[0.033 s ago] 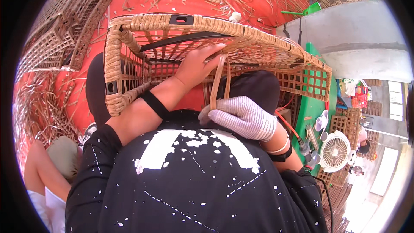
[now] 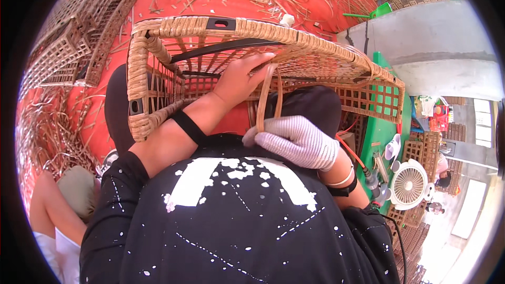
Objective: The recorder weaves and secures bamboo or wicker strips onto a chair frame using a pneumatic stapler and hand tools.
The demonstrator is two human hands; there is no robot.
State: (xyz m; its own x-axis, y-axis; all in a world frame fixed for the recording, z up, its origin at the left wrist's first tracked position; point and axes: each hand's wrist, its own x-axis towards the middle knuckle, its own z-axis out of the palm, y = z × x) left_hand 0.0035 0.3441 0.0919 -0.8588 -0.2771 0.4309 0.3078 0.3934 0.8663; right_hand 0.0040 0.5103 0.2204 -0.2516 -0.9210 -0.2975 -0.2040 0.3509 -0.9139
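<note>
A large woven rattan basket (image 2: pixel 158 47) with an open lattice wall lies tipped across my knees, its dark frame bar showing inside. My bare left hand (image 2: pixel 239 79) reaches into it, fingers pressed against the rim where a flat tan rattan strip (image 2: pixel 267 97) loops down. My right hand (image 2: pixel 297 142), in a white knitted glove, is closed around the lower end of that strip close to my chest. The strip runs taut between both hands.
Finished rattan lattice panels (image 2: pixel 68 58) lie on the red floor at left and at the top, amid loose cuttings (image 2: pixel 47 131). A green table (image 2: pixel 386 126) with tools and a small white fan (image 2: pixel 409 184) stands at right. Another person (image 2: pixel 52 215) sits at lower left.
</note>
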